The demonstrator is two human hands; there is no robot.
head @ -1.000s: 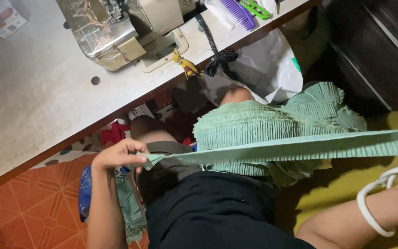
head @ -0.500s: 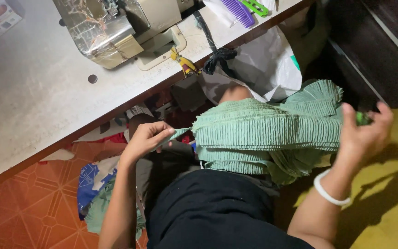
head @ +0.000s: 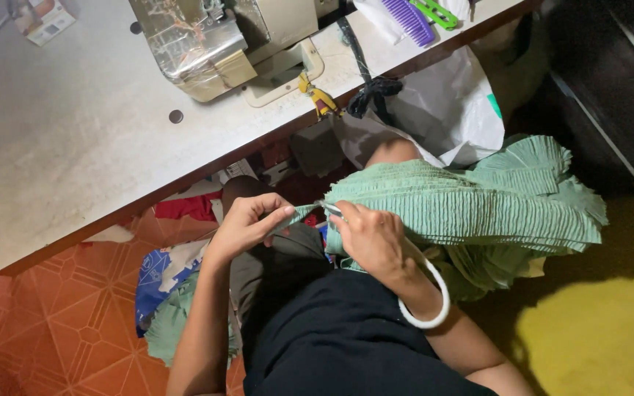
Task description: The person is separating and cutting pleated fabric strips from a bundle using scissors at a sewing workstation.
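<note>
Head view shows both hands, left (head: 247, 224) and right (head: 372, 238), pinching the green pleated strip (head: 464, 205) close together, apparently at its end; keeping it taut seems wise.

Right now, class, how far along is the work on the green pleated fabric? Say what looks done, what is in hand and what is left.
Done: the green pleated fabric already lies gathered in a heap across the lap. In hand: the left hand and right hand both pinch one end of it, close together. Left: nothing sits under the sewing machine on the table, so no stitching of this end shows yet.
</note>
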